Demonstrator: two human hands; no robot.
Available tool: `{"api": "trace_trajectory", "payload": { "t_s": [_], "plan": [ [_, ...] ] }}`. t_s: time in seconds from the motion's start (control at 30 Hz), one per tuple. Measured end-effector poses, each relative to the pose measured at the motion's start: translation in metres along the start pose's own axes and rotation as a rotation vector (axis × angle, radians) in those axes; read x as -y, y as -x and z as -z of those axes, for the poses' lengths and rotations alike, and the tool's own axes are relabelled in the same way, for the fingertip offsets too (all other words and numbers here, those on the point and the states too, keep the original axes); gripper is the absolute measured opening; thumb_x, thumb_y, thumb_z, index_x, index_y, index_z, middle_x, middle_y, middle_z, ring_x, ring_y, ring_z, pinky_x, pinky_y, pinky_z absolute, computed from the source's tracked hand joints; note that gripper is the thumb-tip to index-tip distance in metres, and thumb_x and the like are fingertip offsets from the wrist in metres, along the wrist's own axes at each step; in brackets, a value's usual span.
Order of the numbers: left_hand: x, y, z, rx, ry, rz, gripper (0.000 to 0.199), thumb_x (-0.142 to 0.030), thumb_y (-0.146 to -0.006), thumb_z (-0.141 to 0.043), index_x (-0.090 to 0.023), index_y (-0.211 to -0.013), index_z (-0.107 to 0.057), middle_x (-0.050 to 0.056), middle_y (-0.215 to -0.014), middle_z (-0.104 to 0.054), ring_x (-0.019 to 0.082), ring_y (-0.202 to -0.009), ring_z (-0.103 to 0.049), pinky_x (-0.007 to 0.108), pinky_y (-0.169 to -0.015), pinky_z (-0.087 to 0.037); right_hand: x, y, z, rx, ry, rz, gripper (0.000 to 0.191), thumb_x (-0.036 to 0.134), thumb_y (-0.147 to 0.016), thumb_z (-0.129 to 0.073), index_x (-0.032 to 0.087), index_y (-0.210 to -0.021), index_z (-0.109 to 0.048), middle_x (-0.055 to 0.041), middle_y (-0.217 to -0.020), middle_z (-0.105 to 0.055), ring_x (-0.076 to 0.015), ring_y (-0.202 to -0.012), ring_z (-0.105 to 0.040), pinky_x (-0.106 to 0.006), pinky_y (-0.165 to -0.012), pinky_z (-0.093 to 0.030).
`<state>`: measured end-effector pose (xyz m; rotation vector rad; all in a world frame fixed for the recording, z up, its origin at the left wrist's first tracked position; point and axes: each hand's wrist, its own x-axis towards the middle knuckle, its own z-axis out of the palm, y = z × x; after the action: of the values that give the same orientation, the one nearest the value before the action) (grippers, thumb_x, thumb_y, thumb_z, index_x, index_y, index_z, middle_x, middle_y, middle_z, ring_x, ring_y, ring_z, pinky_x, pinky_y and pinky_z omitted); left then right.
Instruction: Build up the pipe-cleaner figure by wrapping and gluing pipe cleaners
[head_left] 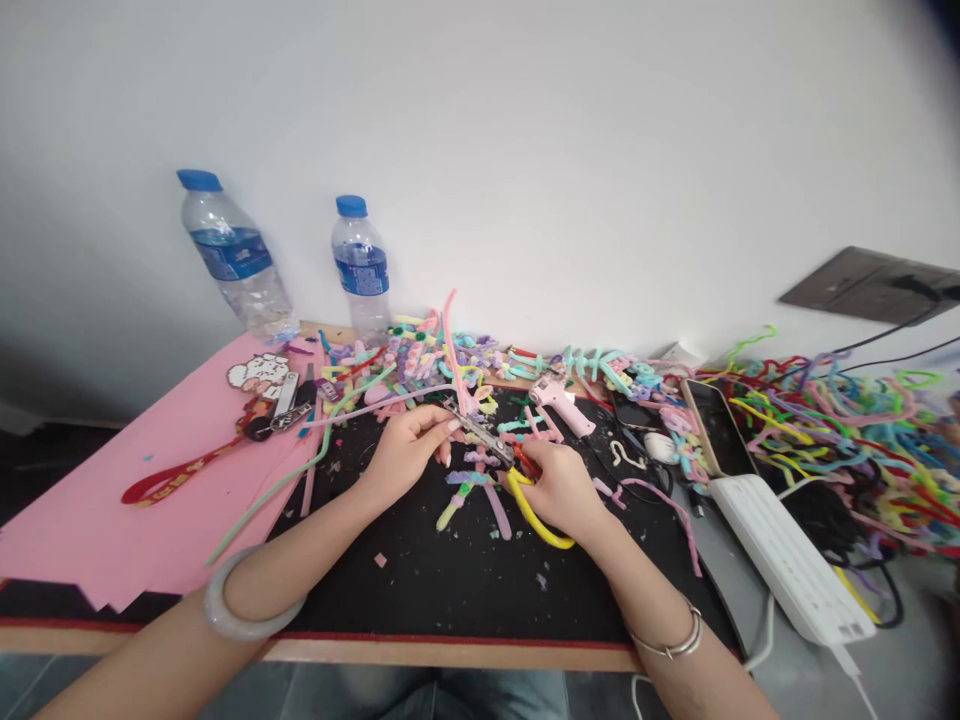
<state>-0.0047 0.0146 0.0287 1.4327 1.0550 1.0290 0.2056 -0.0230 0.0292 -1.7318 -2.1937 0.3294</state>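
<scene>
My left hand [409,452] is closed, thumb and fingers pinching fuzzy craft stems near the middle of the black mat [420,590]. A long pink stem [451,350] rises upright just beyond its fingertips, and a lilac stem [390,399] runs off to the left. My right hand [562,488] is wrapped round pliers [487,437] with yellow and red handles. The pliers' metal jaws point left and lie at the pink stem's lower end, close to my left fingertips. Below the jaws, a small piece of joined purple and green stems [471,480] lies on the mat.
Two water bottles [362,265] stand at the wall. Pink sheets [172,440] with a keychain lie left. A pink glue gun [562,403], a phone [718,428], a white power strip [787,555] and a heap of coloured stems [862,410] are right.
</scene>
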Motion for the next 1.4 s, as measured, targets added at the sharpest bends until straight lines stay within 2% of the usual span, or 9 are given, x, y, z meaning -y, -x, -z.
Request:
{"api": "trace_trajectory", "payload": {
  "t_s": [0.2,0.37,0.5,0.63,0.73,0.87,1.1,1.27,1.4],
  "plan": [
    [0.004,0.000,-0.001,0.017,-0.002,-0.009,0.024,-0.033,-0.085,-0.056,-0.014,-0.072,-0.062,-0.004,-0.048,-0.056,0.009,-0.044,-0.051,0.021,-0.052,-0.043,-0.002,-0.004,0.006,-0.085,-0.001,-0.071,0.040,0.042,-0.076,-0.058,0.020,-0.054,-0.032,0.0047,-0.051,-0.038,-0.0105,-0.049,-0.033,-0.023,-0.049,-0.022],
    [0.004,0.000,-0.002,-0.031,0.063,0.010,0.022,-0.035,-0.082,-0.059,-0.013,-0.079,-0.064,0.001,-0.063,-0.066,0.009,-0.045,-0.053,0.022,-0.050,-0.045,-0.022,-0.011,0.005,-0.186,0.084,-0.239,0.027,0.043,-0.075,-0.061,0.020,-0.065,-0.052,-0.0011,-0.062,-0.058,-0.0159,-0.055,-0.051,-0.024,-0.050,-0.030],
    [0.007,0.000,-0.001,-0.031,0.076,0.009,0.023,-0.036,-0.082,-0.059,-0.013,-0.084,-0.066,0.002,-0.067,-0.068,0.010,-0.047,-0.055,0.023,-0.051,-0.047,-0.039,-0.015,0.000,-0.219,-0.009,-0.131,0.024,0.033,-0.076,-0.062,0.017,-0.095,-0.060,-0.0096,-0.092,-0.067,-0.0243,-0.083,-0.062,-0.032,-0.070,-0.045],
    [0.010,0.000,-0.001,-0.018,0.071,-0.003,0.025,-0.037,-0.083,-0.058,-0.013,-0.087,-0.065,0.004,-0.072,-0.069,0.011,-0.050,-0.057,0.023,-0.051,-0.047,-0.048,-0.018,0.004,-0.381,-0.035,0.009,0.022,0.026,-0.080,-0.056,0.017,-0.101,-0.059,-0.0125,-0.103,-0.063,-0.0275,-0.101,-0.055,-0.040,-0.088,-0.043],
    [0.009,0.000,-0.002,-0.010,0.065,0.004,0.025,-0.038,-0.083,-0.059,-0.014,-0.086,-0.064,0.003,-0.072,-0.069,0.010,-0.050,-0.057,0.022,-0.051,-0.047,-0.062,-0.023,0.007,-0.457,0.041,-0.074,0.032,0.020,-0.079,-0.052,0.015,-0.110,-0.055,-0.0161,-0.113,-0.057,-0.0304,-0.111,-0.049,-0.043,-0.094,-0.039],
    [0.008,0.000,-0.004,-0.005,0.072,0.018,0.027,-0.040,-0.082,-0.059,-0.014,-0.085,-0.062,0.003,-0.076,-0.068,0.010,-0.050,-0.057,0.022,-0.050,-0.046,-0.085,-0.032,0.002,-0.367,0.079,-0.241,0.039,0.023,-0.079,-0.052,0.010,-0.116,-0.052,-0.0187,-0.108,-0.059,-0.0309,-0.101,-0.056,-0.043,-0.085,-0.045],
    [0.010,0.000,-0.004,0.011,0.043,0.035,0.028,-0.041,-0.081,-0.060,-0.014,-0.085,-0.063,0.003,-0.075,-0.067,0.010,-0.050,-0.056,0.022,-0.050,-0.045,-0.087,-0.046,-0.007,-0.342,0.094,-0.249,0.045,0.022,-0.085,-0.045,0.009,-0.128,-0.045,-0.0227,-0.120,-0.058,-0.0351,-0.108,-0.055,-0.046,-0.084,-0.044],
    [0.011,-0.001,-0.003,0.000,0.042,0.012,0.025,-0.040,-0.082,-0.059,-0.014,-0.086,-0.062,0.002,-0.076,-0.066,0.010,-0.051,-0.056,0.022,-0.051,-0.045,-0.081,-0.041,0.005,-0.425,0.050,-0.255,0.043,0.022,-0.093,-0.024,0.007,-0.130,-0.042,-0.0231,-0.123,-0.056,-0.0310,-0.110,-0.055,-0.041,-0.086,-0.044],
    [0.011,-0.003,-0.002,-0.005,0.065,0.005,0.025,-0.039,-0.083,-0.059,-0.015,-0.086,-0.062,0.002,-0.076,-0.066,0.010,-0.051,-0.057,0.022,-0.050,-0.045,-0.080,-0.027,0.019,-0.563,-0.154,-0.249,0.037,0.036,-0.093,-0.033,0.013,-0.115,-0.052,-0.0147,-0.099,-0.065,-0.0245,-0.085,-0.060,-0.034,-0.073,-0.047]
  ]
}}
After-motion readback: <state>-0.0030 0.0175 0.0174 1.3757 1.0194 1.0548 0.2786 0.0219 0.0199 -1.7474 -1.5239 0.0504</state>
